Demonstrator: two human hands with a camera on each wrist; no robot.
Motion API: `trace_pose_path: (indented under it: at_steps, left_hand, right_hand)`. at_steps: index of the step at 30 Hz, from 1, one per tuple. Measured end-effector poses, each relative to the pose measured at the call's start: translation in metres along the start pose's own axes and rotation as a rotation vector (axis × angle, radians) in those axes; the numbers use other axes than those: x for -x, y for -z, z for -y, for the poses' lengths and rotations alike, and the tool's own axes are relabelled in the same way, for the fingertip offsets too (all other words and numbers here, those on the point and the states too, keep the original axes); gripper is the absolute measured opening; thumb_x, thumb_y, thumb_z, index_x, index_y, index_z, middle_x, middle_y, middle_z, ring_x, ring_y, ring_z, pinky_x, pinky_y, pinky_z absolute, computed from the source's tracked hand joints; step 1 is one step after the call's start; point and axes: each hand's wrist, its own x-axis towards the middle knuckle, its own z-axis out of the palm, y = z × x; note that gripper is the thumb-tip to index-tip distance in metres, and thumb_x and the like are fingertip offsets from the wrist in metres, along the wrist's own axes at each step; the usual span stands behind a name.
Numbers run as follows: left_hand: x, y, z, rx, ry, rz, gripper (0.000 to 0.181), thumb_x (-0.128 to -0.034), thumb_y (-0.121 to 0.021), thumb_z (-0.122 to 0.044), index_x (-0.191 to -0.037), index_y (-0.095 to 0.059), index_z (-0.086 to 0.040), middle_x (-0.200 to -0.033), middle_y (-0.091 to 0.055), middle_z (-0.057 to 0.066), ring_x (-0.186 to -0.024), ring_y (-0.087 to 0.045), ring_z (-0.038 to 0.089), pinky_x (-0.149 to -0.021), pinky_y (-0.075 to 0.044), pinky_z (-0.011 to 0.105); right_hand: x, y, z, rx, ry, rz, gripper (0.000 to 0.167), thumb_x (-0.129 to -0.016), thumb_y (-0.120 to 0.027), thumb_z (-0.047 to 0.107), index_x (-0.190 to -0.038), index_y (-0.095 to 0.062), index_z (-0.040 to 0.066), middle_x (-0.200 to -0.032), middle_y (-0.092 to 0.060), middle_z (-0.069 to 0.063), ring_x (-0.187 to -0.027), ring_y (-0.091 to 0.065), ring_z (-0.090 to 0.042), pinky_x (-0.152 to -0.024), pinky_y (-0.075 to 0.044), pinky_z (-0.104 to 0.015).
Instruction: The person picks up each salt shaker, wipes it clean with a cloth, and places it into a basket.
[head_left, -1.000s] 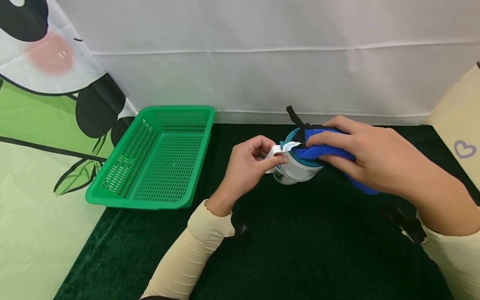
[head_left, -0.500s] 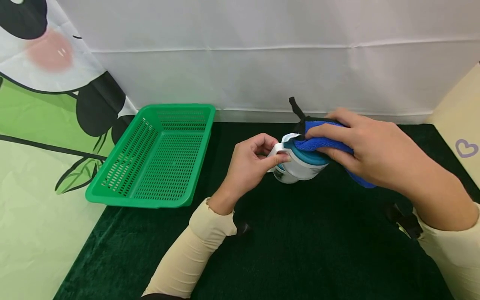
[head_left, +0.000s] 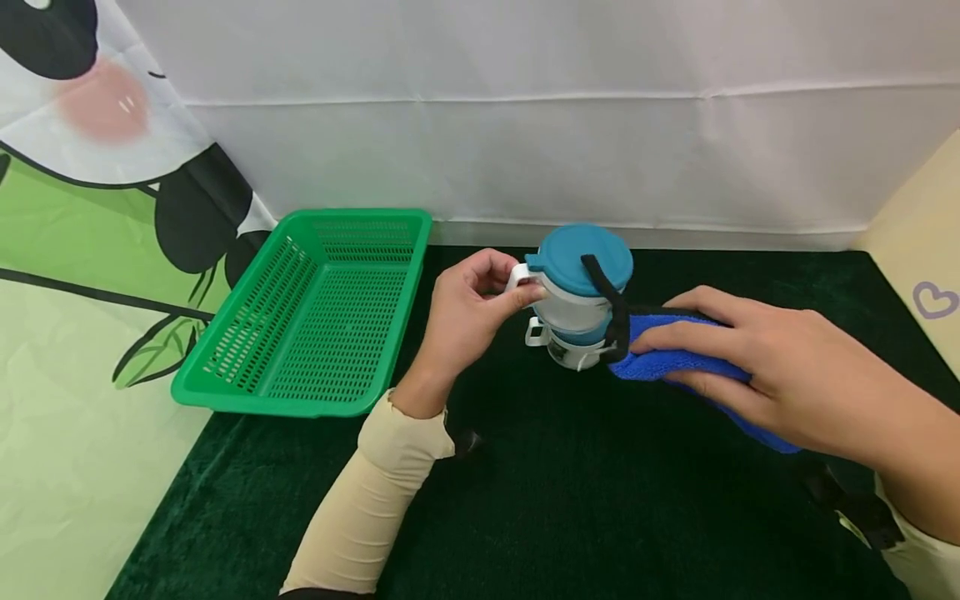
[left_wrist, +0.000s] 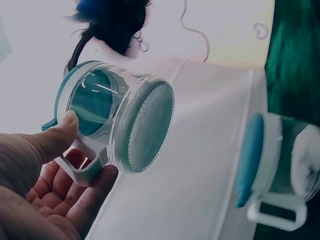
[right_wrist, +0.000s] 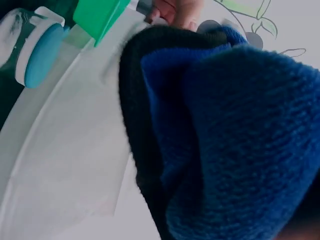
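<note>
My left hand (head_left: 468, 317) pinches the white handle of a clear glass jar with a teal lid (head_left: 581, 260), raised off the table; the left wrist view shows the jar's ribbed base (left_wrist: 151, 127). Just below it in the head view, a second jar (head_left: 573, 352) of the same kind stands on the table, with something white inside in the left wrist view. My right hand (head_left: 765, 379) grips a folded blue cloth (head_left: 652, 365) with black edging. The cloth's black strap (head_left: 617, 312) hangs in front of the jars. In the right wrist view, the cloth covers most of the hand.
A green slotted plastic basket (head_left: 330, 325) stands to the left of my left hand. Dark green cloth (head_left: 600, 492) covers the table. A white sheet (head_left: 525, 158) rises behind it, with printed panels at both sides.
The cloth has come off the lid, my right hand moving right and towards me with it. The left hand has shifted left and slightly up, and the held jar's whole lid now shows.
</note>
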Motion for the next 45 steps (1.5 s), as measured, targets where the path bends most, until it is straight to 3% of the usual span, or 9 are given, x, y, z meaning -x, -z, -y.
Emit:
trace_pose_path:
  at_steps: [8,12,20,26,32,35,40,45]
  left_hand:
    - [-0.006,0.033,-0.001,0.047,-0.051,-0.157,0.018,-0.0893,-0.081,-0.004,-0.1,-0.068,0.004,-0.091,-0.07,0.009,-0.084,-0.064,0.022,-0.076,-0.057,0.031]
    - [-0.006,0.056,-0.002,0.035,-0.043,-0.255,0.021,-0.0885,-0.083,-0.008,-0.1,-0.069,0.003,-0.089,-0.07,0.006,-0.083,-0.065,0.022,-0.074,-0.057,0.03]
    - [-0.001,0.103,-0.002,-0.001,0.09,-0.439,0.024,-0.0855,-0.087,-0.017,-0.101,-0.074,-0.004,-0.094,-0.073,0.008,-0.088,-0.068,0.022,-0.079,-0.059,0.025]
    - [0.006,0.136,0.006,-0.065,0.21,-0.522,0.029,-0.0826,-0.089,-0.022,-0.101,-0.074,-0.006,-0.091,-0.073,0.004,-0.086,-0.068,0.018,-0.075,-0.058,0.02]
    - [0.014,0.161,0.017,-0.265,0.385,-0.52,0.041,-0.0844,-0.086,-0.036,-0.111,-0.072,-0.007,-0.095,-0.071,-0.002,-0.087,-0.068,0.01,-0.077,-0.058,0.018]
    - [0.017,0.169,0.021,-0.403,0.471,-0.475,0.048,-0.0861,-0.084,-0.041,-0.116,-0.071,-0.006,-0.102,-0.072,0.001,-0.09,-0.066,0.009,-0.077,-0.056,0.016]
    - [0.021,0.176,0.023,-0.625,0.506,-0.361,0.055,-0.0894,-0.079,-0.048,-0.12,-0.071,-0.003,-0.114,-0.073,0.014,-0.099,-0.065,0.018,-0.07,-0.051,0.02]
    - [0.028,0.181,0.021,-0.673,0.55,-0.316,0.052,-0.0919,-0.078,-0.045,-0.12,-0.07,-0.002,-0.114,-0.072,0.016,-0.102,-0.063,0.024,-0.07,-0.05,0.028]
  right_hand:
    - [0.011,-0.015,-0.006,-0.056,-0.024,0.077,0.047,-0.094,-0.078,0.023,-0.133,-0.062,0.044,-0.131,-0.058,0.002,-0.095,-0.067,-0.014,-0.067,-0.061,-0.038]
    - [0.013,-0.019,-0.009,-0.089,-0.055,0.112,0.044,-0.097,-0.075,0.025,-0.133,-0.061,0.046,-0.132,-0.057,0.005,-0.094,-0.066,-0.01,-0.068,-0.059,-0.034]
    - [0.017,-0.023,-0.014,-0.121,-0.061,0.121,0.042,-0.099,-0.073,0.025,-0.132,-0.061,0.047,-0.131,-0.057,0.01,-0.091,-0.063,-0.004,-0.068,-0.055,-0.029]
    - [0.018,-0.024,-0.018,-0.126,-0.068,0.129,0.041,-0.099,-0.073,0.026,-0.131,-0.061,0.047,-0.131,-0.057,0.01,-0.092,-0.063,-0.005,-0.067,-0.055,-0.029]
    - [0.02,-0.024,-0.023,-0.14,-0.077,0.134,0.041,-0.099,-0.073,0.025,-0.131,-0.061,0.047,-0.13,-0.057,0.01,-0.092,-0.063,-0.005,-0.067,-0.056,-0.029]
    - [0.019,-0.025,-0.025,-0.144,-0.073,0.136,0.041,-0.099,-0.073,0.025,-0.131,-0.061,0.047,-0.13,-0.057,0.011,-0.091,-0.062,-0.004,-0.067,-0.055,-0.028]
    - [0.019,-0.026,-0.027,-0.149,-0.073,0.142,0.04,-0.099,-0.073,0.025,-0.131,-0.061,0.047,-0.13,-0.057,0.01,-0.092,-0.063,-0.005,-0.067,-0.056,-0.029]
    - [0.019,-0.026,-0.029,-0.155,-0.066,0.144,0.04,-0.099,-0.073,0.025,-0.131,-0.061,0.047,-0.13,-0.057,0.009,-0.094,-0.064,-0.007,-0.068,-0.058,-0.032]
